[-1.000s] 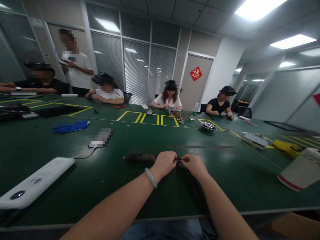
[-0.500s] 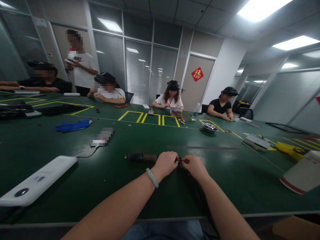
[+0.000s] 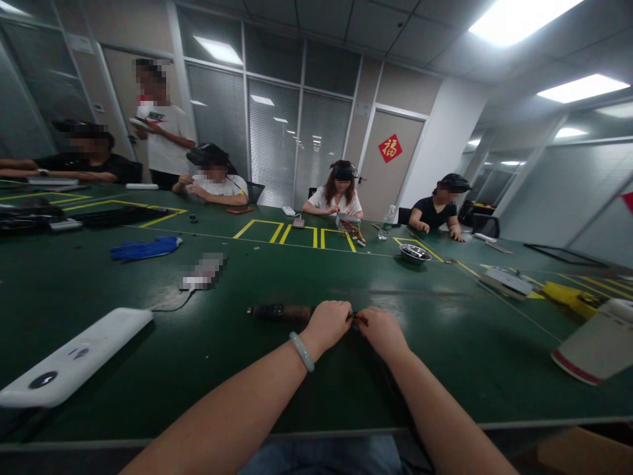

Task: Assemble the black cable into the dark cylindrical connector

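A dark inline electric screwdriver (image 3: 291, 313) lies on the green table, its narrow black tip pointing left. My left hand (image 3: 328, 326), with a pale bangle at the wrist, is closed round its rear end. Close beside it, my right hand (image 3: 382, 331) pinches at a small dark piece where a black cable (image 3: 413, 422) seems to meet the tool. The fingers hide most of that joint. From there the cable runs under my right forearm towards the table's front edge.
A white power bank (image 3: 79, 356) stands left, cabled to a phone (image 3: 204, 272); a blue glove (image 3: 146, 249) lies behind. Ahead are a metal bowl (image 3: 415, 253) and a bottle (image 3: 387, 222). At right are a white container (image 3: 601, 343) and a yellow item (image 3: 568, 300). Several people are across the table.
My right hand has turned slightly and its fingers have drawn in closer to my left hand. The left hand and screwdriver stay put. A co-worker at right has moved their hands apart.
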### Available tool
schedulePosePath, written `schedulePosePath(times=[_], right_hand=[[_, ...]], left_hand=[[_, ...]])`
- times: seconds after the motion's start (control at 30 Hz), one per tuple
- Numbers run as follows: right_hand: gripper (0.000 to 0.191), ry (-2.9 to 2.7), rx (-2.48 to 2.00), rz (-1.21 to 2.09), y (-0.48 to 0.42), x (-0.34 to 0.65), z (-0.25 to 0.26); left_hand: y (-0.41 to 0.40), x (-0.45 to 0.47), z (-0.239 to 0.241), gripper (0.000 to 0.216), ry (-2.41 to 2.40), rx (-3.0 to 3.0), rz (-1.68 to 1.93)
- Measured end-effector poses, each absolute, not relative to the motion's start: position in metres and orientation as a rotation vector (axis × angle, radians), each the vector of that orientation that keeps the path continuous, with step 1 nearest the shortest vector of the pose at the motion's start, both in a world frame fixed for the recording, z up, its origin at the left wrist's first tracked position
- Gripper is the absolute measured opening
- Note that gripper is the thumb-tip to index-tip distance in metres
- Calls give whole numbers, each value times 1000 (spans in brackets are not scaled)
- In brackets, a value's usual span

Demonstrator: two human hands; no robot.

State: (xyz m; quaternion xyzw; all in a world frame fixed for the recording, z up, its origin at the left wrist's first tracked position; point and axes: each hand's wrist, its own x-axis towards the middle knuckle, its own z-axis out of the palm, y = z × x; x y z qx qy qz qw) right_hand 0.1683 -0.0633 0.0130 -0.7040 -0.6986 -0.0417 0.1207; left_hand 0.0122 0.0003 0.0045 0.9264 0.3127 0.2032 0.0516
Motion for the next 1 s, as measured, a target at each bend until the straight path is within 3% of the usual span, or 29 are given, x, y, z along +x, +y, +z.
schedulePosePath(times=[0.4, 0.63, 0.83, 1.0], right_hand=[[24, -2319, -1878, -324, -54, 176, 10], [22, -2429, -1925, -289, -44, 183, 5], [16, -2322, -1917, -281, -38, 187, 5], [15, -2022, -2217, -256, -53, 247, 9]], left_hand=[[-4, 9, 14, 17, 1001, 2780, 541], [-9, 5, 17, 18, 883, 2832, 690], [-13, -5, 16, 25, 731, 2858, 865], [-12, -19, 23, 28, 682, 2818, 785]])
